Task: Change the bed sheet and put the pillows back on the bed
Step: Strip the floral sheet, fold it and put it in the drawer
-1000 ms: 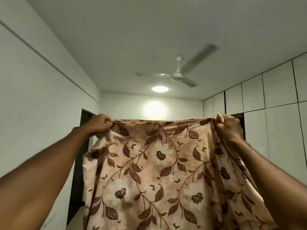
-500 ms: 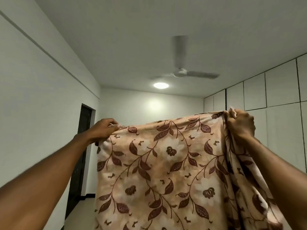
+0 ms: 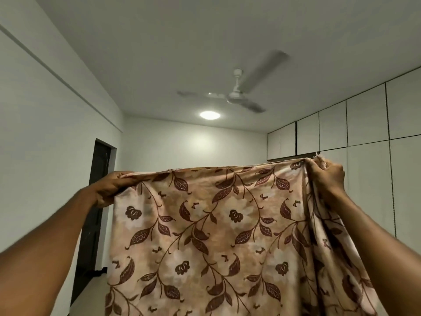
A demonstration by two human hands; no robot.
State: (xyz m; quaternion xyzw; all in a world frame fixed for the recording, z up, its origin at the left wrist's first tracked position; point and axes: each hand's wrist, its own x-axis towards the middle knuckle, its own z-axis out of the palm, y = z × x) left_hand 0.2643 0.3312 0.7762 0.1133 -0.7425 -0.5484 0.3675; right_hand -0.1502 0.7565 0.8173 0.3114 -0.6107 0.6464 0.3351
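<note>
1. The beige fabric bed sheet (image 3: pixel 216 236) with brown leaf print hangs before me. It looks light and limp, best held by its top edge.
2. My left hand (image 3: pixel 111 188) grips that edge's left end; my right hand (image 3: pixel 328 179) pinches the bunched right end.
3. No label or writing shows.

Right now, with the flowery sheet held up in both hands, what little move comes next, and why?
Probably lower both arms forward to lay the bed sheet out flat: the left hand and right hand each grip its top edge, and it hangs spread between them. No bed shows in this view.
</note>
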